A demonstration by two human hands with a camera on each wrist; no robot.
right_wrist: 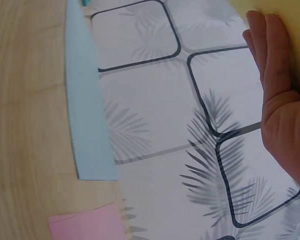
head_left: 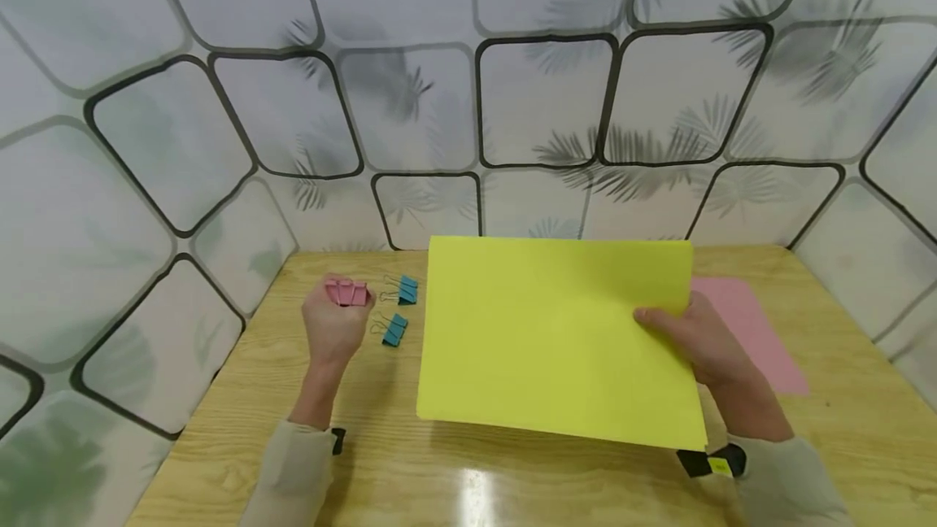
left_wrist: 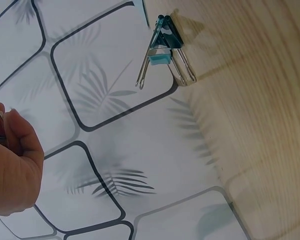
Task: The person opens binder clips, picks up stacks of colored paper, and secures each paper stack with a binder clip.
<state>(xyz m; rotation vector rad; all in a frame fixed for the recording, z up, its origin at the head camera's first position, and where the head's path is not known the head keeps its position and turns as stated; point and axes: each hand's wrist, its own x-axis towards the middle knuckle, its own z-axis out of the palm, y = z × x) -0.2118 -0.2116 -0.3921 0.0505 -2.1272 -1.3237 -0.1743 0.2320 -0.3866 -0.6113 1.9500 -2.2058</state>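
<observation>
My left hand (head_left: 335,324) is raised at the left side of the table, gripping a pink binder clip (head_left: 347,293) at its curled fingers. Just right of it, two teal binder clips (head_left: 395,330) lie on the wood, their wire handles pointing left. One teal clip (left_wrist: 166,40) shows in the left wrist view. A large yellow sheet of paper (head_left: 556,332) is held up over the middle of the table by my right hand (head_left: 706,336). The thumb lies on its face near the right edge, and the fingers (right_wrist: 276,55) extend behind it.
A pink sheet (head_left: 761,340) lies on the table (head_left: 410,478) at the right, partly behind the yellow sheet and right hand. In the right wrist view a light blue sheet (right_wrist: 90,110) lies near it. The patterned wall covering (head_left: 542,104) borders the table's back.
</observation>
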